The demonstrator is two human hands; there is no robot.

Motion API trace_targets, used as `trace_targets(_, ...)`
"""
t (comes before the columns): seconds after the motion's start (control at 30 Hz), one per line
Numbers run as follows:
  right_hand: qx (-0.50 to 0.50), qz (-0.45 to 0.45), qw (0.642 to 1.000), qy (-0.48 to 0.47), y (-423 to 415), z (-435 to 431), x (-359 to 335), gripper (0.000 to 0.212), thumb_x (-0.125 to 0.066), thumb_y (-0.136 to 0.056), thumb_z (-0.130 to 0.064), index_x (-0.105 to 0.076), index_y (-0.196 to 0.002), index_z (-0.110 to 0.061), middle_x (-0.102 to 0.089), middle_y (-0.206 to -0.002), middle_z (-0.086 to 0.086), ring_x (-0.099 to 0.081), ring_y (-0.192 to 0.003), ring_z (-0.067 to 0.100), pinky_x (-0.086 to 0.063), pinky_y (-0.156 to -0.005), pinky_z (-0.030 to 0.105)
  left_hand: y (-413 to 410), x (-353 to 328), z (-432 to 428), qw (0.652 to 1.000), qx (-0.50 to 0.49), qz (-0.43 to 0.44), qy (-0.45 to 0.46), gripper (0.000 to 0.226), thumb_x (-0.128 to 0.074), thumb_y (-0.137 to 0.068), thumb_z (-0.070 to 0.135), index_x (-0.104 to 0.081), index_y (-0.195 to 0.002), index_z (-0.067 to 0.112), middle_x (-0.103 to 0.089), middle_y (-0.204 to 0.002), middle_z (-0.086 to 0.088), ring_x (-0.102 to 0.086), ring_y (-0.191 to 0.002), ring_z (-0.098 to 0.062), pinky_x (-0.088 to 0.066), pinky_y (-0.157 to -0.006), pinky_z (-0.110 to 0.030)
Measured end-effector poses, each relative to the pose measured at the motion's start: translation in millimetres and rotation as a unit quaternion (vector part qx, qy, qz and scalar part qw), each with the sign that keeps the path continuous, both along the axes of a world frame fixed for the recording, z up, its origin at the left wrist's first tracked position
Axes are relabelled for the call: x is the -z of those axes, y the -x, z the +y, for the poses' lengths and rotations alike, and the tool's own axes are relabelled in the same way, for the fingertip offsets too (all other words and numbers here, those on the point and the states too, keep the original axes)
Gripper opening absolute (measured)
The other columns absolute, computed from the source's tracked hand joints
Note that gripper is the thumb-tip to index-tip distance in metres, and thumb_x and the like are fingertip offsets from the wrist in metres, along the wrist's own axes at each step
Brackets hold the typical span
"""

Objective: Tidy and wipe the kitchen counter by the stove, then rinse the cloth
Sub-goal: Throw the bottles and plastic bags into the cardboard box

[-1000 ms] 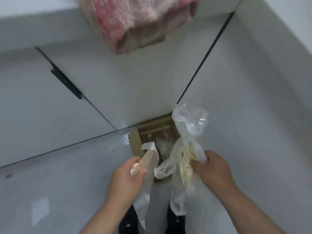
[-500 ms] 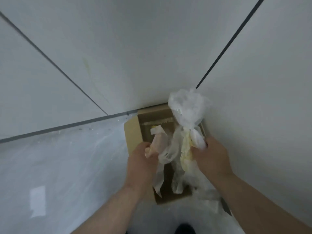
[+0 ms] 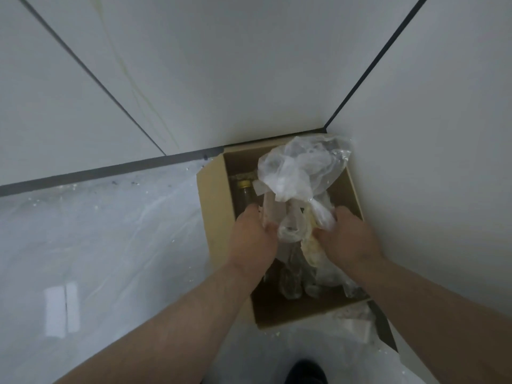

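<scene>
In a white corner (image 3: 324,128), left hand (image 3: 253,235) and right hand (image 3: 348,237) clutch plastic bags (image 3: 297,169) over box (image 3: 214,217).

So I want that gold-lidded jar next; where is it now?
In the head view, the jar sits in the far left corner of the box, just beyond the left hand and left of the plastic bags.

a cardboard box (image 3: 213,217) sits in the floor corner, a jar (image 3: 245,196) inside at its left.

box (image 3: 213,214): matt brown cardboard; bags (image 3: 299,173): crinkled clear plastic; floor (image 3: 110,245): glossy
</scene>
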State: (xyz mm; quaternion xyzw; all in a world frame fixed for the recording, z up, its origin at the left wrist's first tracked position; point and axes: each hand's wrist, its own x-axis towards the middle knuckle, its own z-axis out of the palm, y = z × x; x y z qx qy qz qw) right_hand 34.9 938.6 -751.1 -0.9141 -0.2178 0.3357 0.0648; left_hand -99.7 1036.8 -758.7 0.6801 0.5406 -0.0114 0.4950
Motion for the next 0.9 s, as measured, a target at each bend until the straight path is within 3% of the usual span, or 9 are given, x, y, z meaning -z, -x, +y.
trace_targets(0.1, -0.004, 0.002, 1.000, -0.006, 7, -3, -5, 0.052, -0.072, -0.079, -0.044, -0.050, -0.119, -0.017, -0.060, -0.112, 0.005, -0.059, -0.101, 0.027, -0.050, -0.080, 0.035, 3, -2, 0, 1.000, 0.031, -0.001, -0.001, 0.021, -0.052, -0.097, 0.023, -0.049, -0.118, 0.024, -0.054, -0.100, 0.014, -0.048, -0.071, 0.002, -0.031, -0.052, -0.007)
trace_targets(0.17, -0.007, 0.001, 1.000, -0.026, 11, -3, -14, 0.057, -0.074, -0.076, -0.046, -0.050, -0.121, -0.019, -0.059, -0.113, 0.003, -0.058, -0.103, 0.026, -0.051, -0.086, 0.038, 6, -11, -1, 0.998, 0.053, -0.019, -0.001, 0.030, -0.051, -0.098, 0.023, -0.046, -0.127, 0.027, -0.051, -0.104, 0.016, -0.049, -0.081, 0.002, -0.031, -0.056, -0.004)
trace_targets(0.3, 0.017, 0.006, 0.995, -0.098, 23, -2, -41, 0.053, -0.070, -0.084, -0.038, -0.050, -0.131, -0.021, -0.055, -0.118, -0.004, -0.055, -0.108, 0.017, -0.041, -0.089, 0.024, 19, -26, 3, 0.993, 0.111, -0.017, -0.029, 0.028, -0.047, -0.098, 0.027, -0.047, -0.126, 0.031, -0.057, -0.110, 0.013, -0.056, -0.097, -0.004, -0.041, -0.074, -0.011)
trace_targets(0.4, 0.016, 0.015, 0.994, -0.112, 30, -3, -68, 0.047, -0.062, -0.092, -0.032, -0.048, -0.136, -0.022, -0.055, -0.131, -0.005, -0.052, -0.118, 0.014, -0.034, -0.092, 0.019, 31, -53, 13, 0.987, 0.160, 0.007, -0.027, 0.028, -0.047, -0.099, 0.032, -0.048, -0.126, 0.032, -0.057, -0.115, 0.013, -0.054, -0.096, -0.002, -0.037, -0.072, -0.010)
trace_targets(0.5, 0.011, 0.017, 0.992, -0.127, 33, 3, -104, 0.041, -0.059, -0.094, -0.029, -0.051, -0.134, -0.024, -0.057, -0.130, -0.006, -0.053, -0.112, 0.011, -0.035, -0.091, 0.018, 40, -97, 30, 0.978, 0.209, 0.007, -0.013, 0.031, -0.046, -0.099, 0.033, -0.048, -0.130, 0.037, -0.053, -0.116, 0.019, -0.048, -0.099, -0.001, -0.034, -0.074, -0.009)
trace_targets(0.63, 0.022, 0.019, 0.989, -0.142, 35, 11, -162, 0.040, -0.057, -0.094, -0.028, -0.051, -0.134, -0.024, -0.058, -0.130, -0.008, -0.054, -0.112, 0.010, -0.033, -0.089, 0.017, 46, -165, 47, 0.973, 0.226, 0.027, -0.023, 0.043, -0.047, -0.099, 0.037, -0.042, -0.142, 0.033, -0.051, -0.136, 0.009, -0.051, -0.121, -0.012, -0.034, -0.089, -0.018)
trace_targets(0.83, 0.097, 0.023, 0.977, -0.189, 59, 0, -282, 0.037, -0.059, -0.094, -0.025, -0.056, -0.130, -0.027, -0.058, -0.115, -0.014, -0.052, -0.100, 0.004, -0.039, -0.086, 0.019, 57, -285, 49, 0.964, 0.260, 0.028, -0.054, 0.045, -0.047, -0.098, 0.038, -0.043, -0.142, 0.029, -0.056, -0.135, 0.004, -0.055, -0.119, -0.012, -0.041, -0.092, -0.023)
trace_targets(0.9, 0.125, 0.014, 0.971, -0.204, 68, -6, -324, 0.039, -0.061, -0.092, -0.024, -0.057, -0.131, -0.026, -0.059, -0.120, -0.014, -0.056, -0.105, 0.006, -0.045, -0.093, 0.024, 63, -324, 47, 0.962, 0.264, 0.023, -0.062, 0.045, -0.048, -0.098, 0.038, -0.043, -0.142, 0.030, -0.051, -0.140, 0.007, -0.051, -0.124, -0.010, -0.040, -0.098, -0.024)
